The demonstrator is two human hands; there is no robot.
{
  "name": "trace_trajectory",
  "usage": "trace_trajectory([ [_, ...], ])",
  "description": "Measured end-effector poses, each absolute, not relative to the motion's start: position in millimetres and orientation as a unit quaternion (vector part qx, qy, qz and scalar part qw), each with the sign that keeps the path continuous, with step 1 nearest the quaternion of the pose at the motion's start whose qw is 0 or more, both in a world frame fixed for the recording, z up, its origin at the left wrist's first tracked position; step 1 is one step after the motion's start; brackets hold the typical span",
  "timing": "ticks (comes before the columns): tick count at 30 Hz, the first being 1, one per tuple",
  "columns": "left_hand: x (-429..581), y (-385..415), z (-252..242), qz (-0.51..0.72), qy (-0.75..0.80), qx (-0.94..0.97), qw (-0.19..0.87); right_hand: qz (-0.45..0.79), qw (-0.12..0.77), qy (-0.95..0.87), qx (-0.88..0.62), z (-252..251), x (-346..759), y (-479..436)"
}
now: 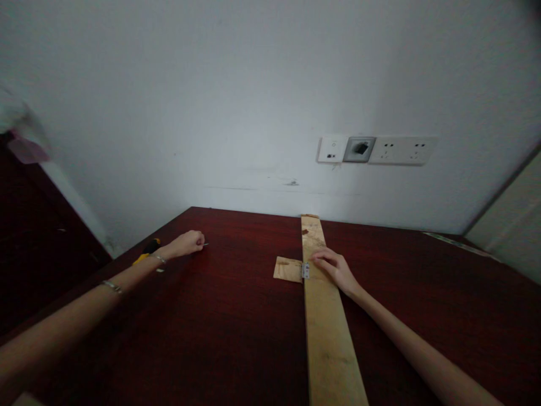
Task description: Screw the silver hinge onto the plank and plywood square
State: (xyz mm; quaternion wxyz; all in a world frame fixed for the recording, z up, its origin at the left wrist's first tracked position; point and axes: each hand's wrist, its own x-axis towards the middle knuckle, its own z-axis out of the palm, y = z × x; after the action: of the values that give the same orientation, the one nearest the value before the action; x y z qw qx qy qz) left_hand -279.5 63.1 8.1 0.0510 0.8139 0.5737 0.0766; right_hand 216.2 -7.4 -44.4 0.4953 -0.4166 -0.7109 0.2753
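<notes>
Over the far left of the dark red tabletop, my left hand (190, 242) is closed, and a small thin metal piece (206, 244), perhaps a screw, pokes out of its fingertips. A long pale wooden plank (329, 332) lies lengthwise on the table. A small metal hinge (306, 270) sits at its left edge, joining a short wooden block (288, 269) to the plank. My right hand (336, 269) rests on the plank just right of the hinge, thumb and fingers drawn together. Whatever is between those fingertips, if anything, cannot be made out.
Beside my left forearm lies a yellow and black tool (147, 251), partly hidden, with a small pale bit (160, 270) nearby. The white wall (253, 113) behind the table (236, 332) carries a row of sockets (399, 150). A flat strip (456, 243) lies at the far right edge.
</notes>
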Motion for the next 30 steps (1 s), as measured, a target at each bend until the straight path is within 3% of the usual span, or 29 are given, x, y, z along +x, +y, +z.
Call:
trace_trajectory([
  [13,-71,48,-2,0.402,0.377,0.783,0.288,0.268,0.496,-0.701,-0.438,-38,208,-5],
  [21,14,21,-12,0.460,0.298,0.737,0.395,0.285,0.533,-0.671,-0.430,-14,200,-12],
  [30,21,20,-13,0.461,0.279,0.742,0.399,0.286,0.551,-0.658,-0.426,-7,196,-13],
])
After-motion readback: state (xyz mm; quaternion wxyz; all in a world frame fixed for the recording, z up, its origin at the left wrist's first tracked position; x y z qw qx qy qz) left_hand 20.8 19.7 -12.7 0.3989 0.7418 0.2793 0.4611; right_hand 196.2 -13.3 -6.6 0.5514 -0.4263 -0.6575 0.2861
